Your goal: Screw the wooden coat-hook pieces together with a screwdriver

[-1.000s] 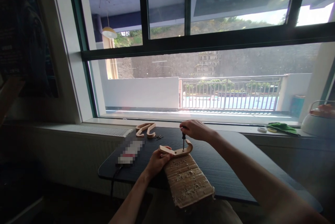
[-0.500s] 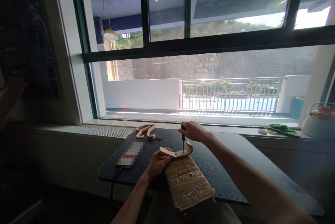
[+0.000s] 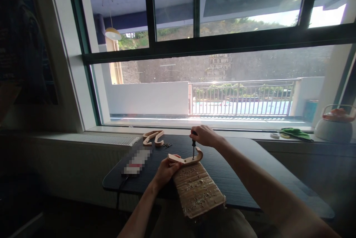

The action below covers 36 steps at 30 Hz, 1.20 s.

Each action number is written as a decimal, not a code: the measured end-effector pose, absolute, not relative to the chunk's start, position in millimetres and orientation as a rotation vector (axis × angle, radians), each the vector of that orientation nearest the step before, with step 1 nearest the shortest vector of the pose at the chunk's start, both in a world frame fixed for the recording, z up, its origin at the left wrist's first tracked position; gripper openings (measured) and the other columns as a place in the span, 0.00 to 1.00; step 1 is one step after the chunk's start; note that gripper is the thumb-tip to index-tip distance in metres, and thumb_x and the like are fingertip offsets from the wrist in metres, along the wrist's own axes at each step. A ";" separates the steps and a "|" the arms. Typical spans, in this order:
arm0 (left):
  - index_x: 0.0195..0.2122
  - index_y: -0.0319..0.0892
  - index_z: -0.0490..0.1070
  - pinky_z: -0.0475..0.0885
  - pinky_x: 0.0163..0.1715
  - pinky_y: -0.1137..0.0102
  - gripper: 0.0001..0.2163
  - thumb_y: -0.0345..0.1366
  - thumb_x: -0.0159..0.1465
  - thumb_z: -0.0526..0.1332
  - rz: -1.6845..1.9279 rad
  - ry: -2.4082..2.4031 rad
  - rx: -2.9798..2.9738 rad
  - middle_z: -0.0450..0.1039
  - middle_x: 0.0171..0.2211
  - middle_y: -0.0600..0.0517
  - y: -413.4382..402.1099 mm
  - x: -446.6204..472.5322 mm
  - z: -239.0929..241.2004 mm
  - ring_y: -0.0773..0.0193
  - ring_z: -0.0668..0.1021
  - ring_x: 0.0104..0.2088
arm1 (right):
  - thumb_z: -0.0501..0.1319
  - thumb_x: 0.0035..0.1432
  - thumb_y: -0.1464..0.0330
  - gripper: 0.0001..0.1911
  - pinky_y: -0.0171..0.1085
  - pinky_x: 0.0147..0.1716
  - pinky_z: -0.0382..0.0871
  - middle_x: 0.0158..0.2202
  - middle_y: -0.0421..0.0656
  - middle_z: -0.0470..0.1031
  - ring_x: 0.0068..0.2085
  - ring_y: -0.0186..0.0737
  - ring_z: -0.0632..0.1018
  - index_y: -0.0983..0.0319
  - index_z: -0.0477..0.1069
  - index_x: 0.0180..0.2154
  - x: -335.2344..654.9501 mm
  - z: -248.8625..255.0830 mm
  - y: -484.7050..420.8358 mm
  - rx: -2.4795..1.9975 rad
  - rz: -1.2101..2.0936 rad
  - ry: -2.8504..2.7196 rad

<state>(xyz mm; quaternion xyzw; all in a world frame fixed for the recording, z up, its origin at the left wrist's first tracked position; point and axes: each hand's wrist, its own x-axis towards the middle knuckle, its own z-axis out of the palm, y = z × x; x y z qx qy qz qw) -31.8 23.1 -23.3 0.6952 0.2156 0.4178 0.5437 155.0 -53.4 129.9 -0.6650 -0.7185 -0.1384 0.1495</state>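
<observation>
My right hand grips the dark handle of a screwdriver, held upright. Its tip meets a hole in a curved wooden hook, which lies across the far end of a cardboard block. The block's top is scarred with many small holes. With fingers and thumb closed round the hook's left end, my left hand steadies it. Any screw under the tip is too small to make out.
On the dark table, more wooden hooks lie at the back left beside several loose screws. A blurred-out device with a cord lies nearer. A kettle and a green cloth stand on the windowsill.
The view has shifted slightly, moving everything a little left in the picture. Both hands keep their grips, and the screwdriver stays upright in the same hole.
</observation>
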 end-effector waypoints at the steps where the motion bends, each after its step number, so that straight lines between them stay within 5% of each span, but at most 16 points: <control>1: 0.37 0.39 0.73 0.68 0.37 0.69 0.16 0.42 0.49 0.65 0.991 0.514 1.653 0.75 0.34 0.50 22.9 -32.0 -23.0 0.59 0.75 0.37 | 0.51 0.57 0.59 0.16 0.33 0.26 0.58 0.31 0.47 0.75 0.29 0.37 0.73 0.62 0.72 0.35 154.9 129.1 -52.7 -1.919 -0.402 -2.055; 36: 0.38 0.39 0.71 0.68 0.38 0.70 0.14 0.40 0.52 0.64 0.974 0.485 1.680 0.74 0.36 0.50 26.2 -32.2 -25.6 0.61 0.75 0.38 | 0.51 0.56 0.60 0.15 0.31 0.25 0.56 0.34 0.42 0.75 0.30 0.35 0.72 0.58 0.72 0.37 152.5 143.0 -57.7 -1.921 -0.305 -2.177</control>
